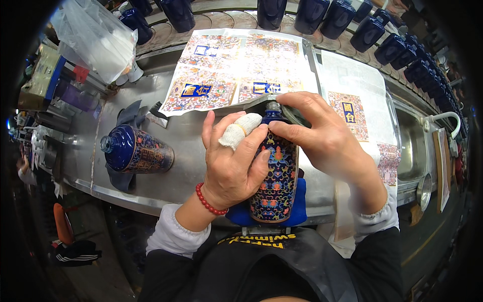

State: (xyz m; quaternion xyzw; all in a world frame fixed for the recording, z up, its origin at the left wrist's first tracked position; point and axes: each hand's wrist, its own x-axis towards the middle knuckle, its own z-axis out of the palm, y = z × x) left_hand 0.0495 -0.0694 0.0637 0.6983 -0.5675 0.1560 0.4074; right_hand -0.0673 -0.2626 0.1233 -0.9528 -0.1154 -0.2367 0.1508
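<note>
In front of me a dark blue bottle (275, 189) covered in a colourful floral pattern leans on a blue cloth pad (300, 201), its clear-topped neck pointing away. My left hand (226, 168) is closed against the bottle's left side, thumb and fingertip at the shoulder; a white knitted cover (240, 131) is wrapped on one finger. From the right, my right hand (334, 138) presses its thumb on the shoulder, while its fingers curl past the neck. A dark, flat edge of something lies behind the neck, partly hidden. At left, another patterned bottle (143, 151) rests tilted on a dark curved holder (123, 178).
Large printed floral sheets (216, 70) lie beyond my hands, with more sheets (352, 75) to the right. Plain blue bottles (312, 15) line a curved conveyor at the back. A metal sink (410, 146) stands right; a plastic bag (93, 40) sits far left.
</note>
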